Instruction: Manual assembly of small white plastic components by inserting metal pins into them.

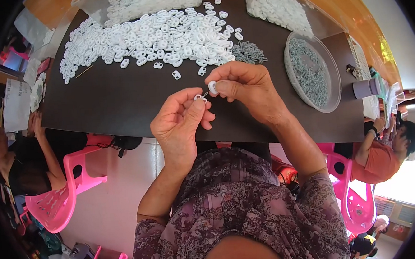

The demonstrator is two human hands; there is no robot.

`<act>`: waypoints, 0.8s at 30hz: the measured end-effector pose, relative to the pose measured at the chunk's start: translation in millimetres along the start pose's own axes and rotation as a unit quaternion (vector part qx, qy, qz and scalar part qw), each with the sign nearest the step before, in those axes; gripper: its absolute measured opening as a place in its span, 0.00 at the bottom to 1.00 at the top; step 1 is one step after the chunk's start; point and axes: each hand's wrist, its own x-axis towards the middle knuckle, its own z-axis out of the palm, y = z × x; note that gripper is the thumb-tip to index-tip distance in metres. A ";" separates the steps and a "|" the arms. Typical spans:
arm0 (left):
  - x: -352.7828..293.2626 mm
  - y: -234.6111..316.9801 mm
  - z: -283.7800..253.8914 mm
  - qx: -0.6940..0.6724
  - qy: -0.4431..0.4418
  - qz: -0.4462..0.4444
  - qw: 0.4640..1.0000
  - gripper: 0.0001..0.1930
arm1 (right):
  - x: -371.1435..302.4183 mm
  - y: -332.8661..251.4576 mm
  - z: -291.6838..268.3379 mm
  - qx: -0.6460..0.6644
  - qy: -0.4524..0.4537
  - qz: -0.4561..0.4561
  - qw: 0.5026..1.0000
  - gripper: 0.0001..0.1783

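Over the table's near side, my left hand [181, 121] pinches a small white plastic piece [198, 97] with holes between thumb and fingers. A thin grey ridged metal part [205, 94], like a spring or screw, lies between that piece and the other hand. My right hand [245, 87] closes thumb and forefinger on another small white plastic piece [212, 87]. The two pieces are close together; whether they touch through the metal part I cannot tell. Just beyond my hands lie two loose white two-holed pieces, one of them [176, 75] to the left.
A wide heap of white pieces [150, 40] covers the far table [106, 100]. Beside it sits a small pile of grey metal parts [249, 52]. A round clear tub [336, 86] of such parts stands right. Bins of white pieces stand behind. People sit at both sides on pink chairs [70, 185].
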 end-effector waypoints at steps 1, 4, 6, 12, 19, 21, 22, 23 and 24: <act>0.0 -0.2 0.8 0.005 0.002 0.008 1.000 0.10 | -0.5 0.2 0.8 0.011 0.012 -0.005 1.000 0.07; -0.7 -1.8 2.8 0.009 0.006 0.009 1.000 0.10 | -1.3 3.5 -2.9 0.030 0.019 0.006 0.999 0.08; -1.2 -1.5 4.6 0.011 0.006 0.009 1.000 0.10 | -2.2 3.5 -1.9 0.030 0.026 0.002 0.999 0.08; -0.8 -1.4 5.0 0.017 0.012 -0.005 1.000 0.09 | -1.6 3.5 3.7 0.035 0.042 -0.015 0.998 0.07; -1.4 -5.1 3.6 0.020 0.019 0.008 1.000 0.09 | -0.7 2.9 8.0 0.017 0.042 -0.034 0.998 0.06; -1.6 -8.0 4.1 0.031 0.022 0.015 0.999 0.09 | -1.4 3.6 9.6 0.014 0.048 -0.035 0.998 0.06; -2.2 -8.7 4.6 0.043 0.026 0.022 0.998 0.09 | -1.9 3.9 10.4 0.011 0.053 -0.036 0.998 0.06; -2.1 -9.1 5.0 0.043 0.027 0.022 0.998 0.09 | -1.7 4.7 10.9 0.011 0.052 -0.035 0.998 0.06; -1.8 -9.5 5.3 0.051 0.028 0.026 0.998 0.10 | -1.2 6.0 11.5 0.011 0.057 -0.046 0.997 0.05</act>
